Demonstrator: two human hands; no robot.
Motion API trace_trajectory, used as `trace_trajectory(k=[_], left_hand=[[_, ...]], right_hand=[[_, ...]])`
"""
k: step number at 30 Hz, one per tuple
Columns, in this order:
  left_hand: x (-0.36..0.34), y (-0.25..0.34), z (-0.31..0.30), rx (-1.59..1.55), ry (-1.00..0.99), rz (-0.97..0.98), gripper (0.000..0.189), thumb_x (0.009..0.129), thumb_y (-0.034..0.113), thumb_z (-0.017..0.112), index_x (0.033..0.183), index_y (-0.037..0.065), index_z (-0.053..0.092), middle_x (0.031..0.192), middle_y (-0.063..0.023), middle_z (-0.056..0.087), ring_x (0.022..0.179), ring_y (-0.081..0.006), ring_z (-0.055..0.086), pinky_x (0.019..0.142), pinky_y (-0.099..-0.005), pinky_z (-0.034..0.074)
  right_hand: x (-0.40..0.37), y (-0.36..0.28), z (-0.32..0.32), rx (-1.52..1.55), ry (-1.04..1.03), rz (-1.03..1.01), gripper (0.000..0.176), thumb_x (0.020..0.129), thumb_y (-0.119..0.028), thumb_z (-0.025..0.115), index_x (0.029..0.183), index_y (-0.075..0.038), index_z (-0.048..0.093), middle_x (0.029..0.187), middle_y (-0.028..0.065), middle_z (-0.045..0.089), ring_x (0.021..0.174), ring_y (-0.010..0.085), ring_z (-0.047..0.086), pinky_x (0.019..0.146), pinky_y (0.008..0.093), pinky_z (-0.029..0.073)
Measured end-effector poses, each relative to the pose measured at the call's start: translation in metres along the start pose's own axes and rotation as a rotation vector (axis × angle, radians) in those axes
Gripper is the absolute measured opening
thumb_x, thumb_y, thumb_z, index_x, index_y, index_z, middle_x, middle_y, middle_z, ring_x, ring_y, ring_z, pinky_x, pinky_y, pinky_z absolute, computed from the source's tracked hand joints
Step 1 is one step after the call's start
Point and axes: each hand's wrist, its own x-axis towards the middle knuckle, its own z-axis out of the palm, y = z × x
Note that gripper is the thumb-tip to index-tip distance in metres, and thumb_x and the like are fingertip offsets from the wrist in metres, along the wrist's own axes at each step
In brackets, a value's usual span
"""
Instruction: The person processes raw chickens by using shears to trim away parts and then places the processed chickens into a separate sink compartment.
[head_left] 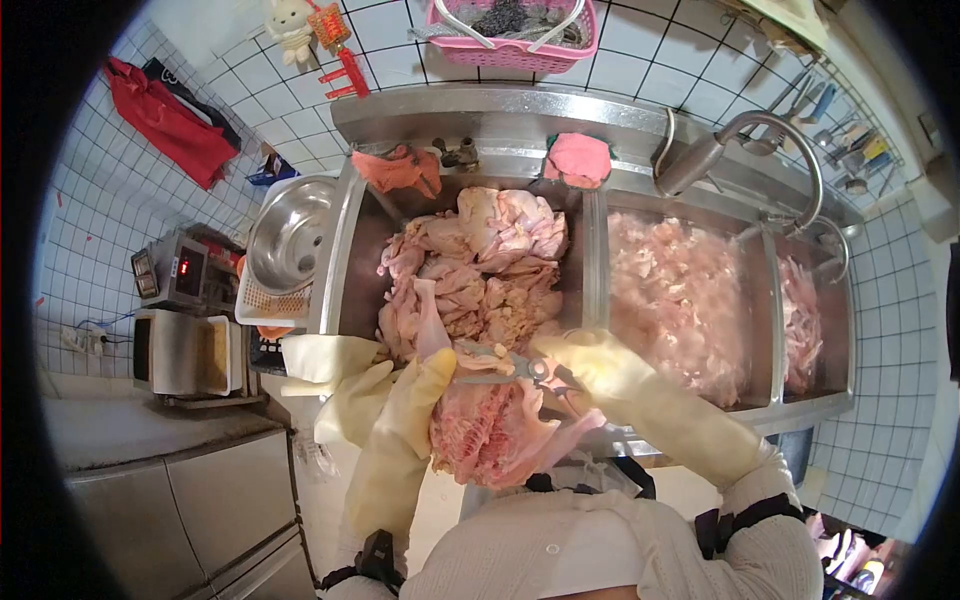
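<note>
My left hand [420,385], in a pale yellow rubber glove, is closed on the leg of a raw poultry carcass [490,430]. The carcass hangs at the front edge of the left sink, its red inner side showing. My right hand [580,365], gloved too, is wrapped round the handles of grey shears [535,369], whose blades point left across the top of the carcass. Behind my hands, the left basin holds a heap of raw poultry [470,265]. Another pale glove [335,365] lies beside my left hand, at the left sink's front corner.
The middle basin holds pale meat pieces [680,300] in water; more meat [798,325] lies in the right basin. A curved faucet [745,135] rises behind them. Pink cloths [578,160] rest on the back ledge. A metal bowl [290,235] stands at the left.
</note>
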Motion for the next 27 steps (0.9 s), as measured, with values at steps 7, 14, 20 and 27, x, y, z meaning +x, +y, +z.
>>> trace_trajectory(k=[7, 14, 20, 27], left_hand=[[0.006, -0.021, -0.003, -0.220, -0.063, -0.044, 0.060, 0.100, 0.049, 0.051, 0.128, -0.005, 0.055, 0.123, -0.0132, 0.062, 0.111, -0.0212, 0.061, 0.096, -0.0355, 0.050], [0.019, -0.044, -0.016, -0.196, 0.076, 0.085, 0.053, 0.098, 0.029, 0.061, 0.137, -0.004, 0.049, 0.129, -0.0116, 0.060, 0.115, -0.0188, 0.060, 0.097, -0.0334, 0.050], [0.005, -0.049, -0.023, -0.130, 0.247, 0.152, 0.046, 0.098, 0.020, 0.060, 0.136, -0.004, 0.049, 0.127, -0.0113, 0.062, 0.114, -0.0198, 0.062, 0.096, -0.0345, 0.051], [0.006, -0.062, -0.041, -0.242, 0.321, 0.259, 0.047, 0.098, 0.018, 0.059, 0.139, -0.001, 0.047, 0.137, -0.0109, 0.054, 0.125, -0.0208, 0.054, 0.105, -0.0376, 0.045]], right_hand=[[-0.015, 0.005, 0.033, 1.551, -0.062, 0.525, 0.043, 0.085, -0.015, 0.067, 0.127, -0.006, 0.059, 0.109, 0.0093, 0.066, 0.104, 0.0194, 0.062, 0.089, 0.0318, 0.049], [-0.019, 0.051, 0.164, 1.911, 0.125, 0.634, 0.037, 0.102, -0.037, 0.043, 0.104, -0.005, 0.061, 0.092, 0.0048, 0.061, 0.079, 0.0126, 0.055, 0.074, 0.0250, 0.046], [0.065, 0.076, 0.094, 1.509, 0.076, 1.240, 0.029, 0.097, -0.039, 0.058, 0.107, -0.011, 0.058, 0.094, 0.0053, 0.062, 0.076, 0.0194, 0.058, 0.064, 0.0353, 0.050], [0.039, 0.025, 0.105, 2.016, -0.002, 0.985, 0.025, 0.092, -0.026, 0.068, 0.108, -0.010, 0.059, 0.098, 0.0063, 0.064, 0.082, 0.0210, 0.062, 0.068, 0.0348, 0.052]])
